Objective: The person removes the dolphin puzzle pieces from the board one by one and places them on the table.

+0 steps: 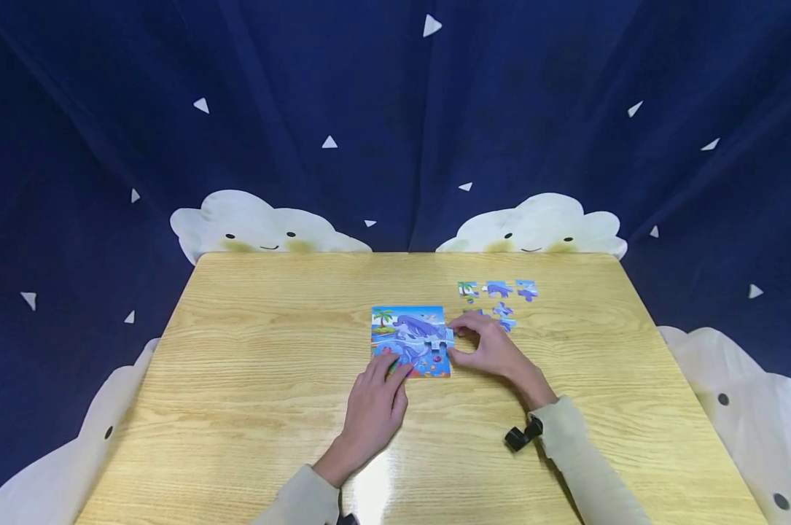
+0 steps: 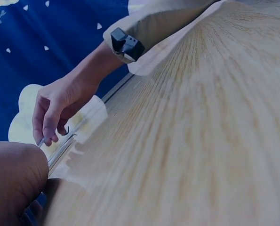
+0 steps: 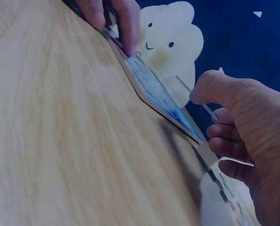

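A dolphin jigsaw puzzle (image 1: 416,324) lies in its flat tray in the middle of the table, with a gap toward the right side of its picture. My left hand (image 1: 372,402) rests its fingertips on the puzzle's lower left part. Over the right edge, my right hand (image 1: 490,351) pinches a puzzle piece (image 3: 208,110) between thumb and fingers. The right wrist view has that piece edge-on and raised above the tray. In the left wrist view the right hand (image 2: 64,101) shows from the side, while the puzzle's picture is hidden.
Several loose pieces lie to the upper right of the tray, among them a palm-tree piece (image 1: 466,289) and a purple dolphin piece (image 1: 498,289). Some are partly behind the right hand. The wooden table (image 1: 257,386) ends at a dark blue curtain (image 1: 395,109).
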`<state>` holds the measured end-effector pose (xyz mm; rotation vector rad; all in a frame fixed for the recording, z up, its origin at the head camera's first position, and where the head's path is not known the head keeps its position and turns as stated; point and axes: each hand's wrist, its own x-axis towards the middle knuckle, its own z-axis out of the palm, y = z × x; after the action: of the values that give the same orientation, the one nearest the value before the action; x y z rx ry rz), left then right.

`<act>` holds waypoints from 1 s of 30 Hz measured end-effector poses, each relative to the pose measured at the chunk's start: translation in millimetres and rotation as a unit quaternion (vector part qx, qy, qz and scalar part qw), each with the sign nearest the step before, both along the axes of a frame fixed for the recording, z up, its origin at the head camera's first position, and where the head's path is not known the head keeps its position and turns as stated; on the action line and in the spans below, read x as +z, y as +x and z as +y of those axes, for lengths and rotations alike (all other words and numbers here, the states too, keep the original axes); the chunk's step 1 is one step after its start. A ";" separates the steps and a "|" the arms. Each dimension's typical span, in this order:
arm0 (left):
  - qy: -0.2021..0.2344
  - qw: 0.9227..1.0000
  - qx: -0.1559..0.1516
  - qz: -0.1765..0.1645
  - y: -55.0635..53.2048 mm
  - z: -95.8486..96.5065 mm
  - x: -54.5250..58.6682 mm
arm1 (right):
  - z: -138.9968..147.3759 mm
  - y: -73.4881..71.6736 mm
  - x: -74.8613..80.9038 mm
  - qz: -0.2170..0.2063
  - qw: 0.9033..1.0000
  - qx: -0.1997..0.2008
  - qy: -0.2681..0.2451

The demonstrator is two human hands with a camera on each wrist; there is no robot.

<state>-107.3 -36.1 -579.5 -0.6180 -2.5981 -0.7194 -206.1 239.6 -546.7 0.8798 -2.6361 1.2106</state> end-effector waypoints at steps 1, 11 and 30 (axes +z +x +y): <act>0.002 1.000 0.000 0.004 -0.2 0.1 -0.4 | 2.5 -0.2 0.5 0.001 1.000 -0.003 0.001; 0.005 1.000 0.001 -0.022 0.6 0.0 0.2 | 29.4 -3.2 3.6 0.014 1.000 -0.004 -0.008; 0.016 0.999 -0.004 -0.028 2.0 0.8 1.3 | 98.5 -5.7 8.7 0.027 0.990 -0.140 0.009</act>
<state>-105.4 -35.3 -578.2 -0.6061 -2.6307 -0.7901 -211.8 338.1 -538.0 0.5138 -2.6187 1.0787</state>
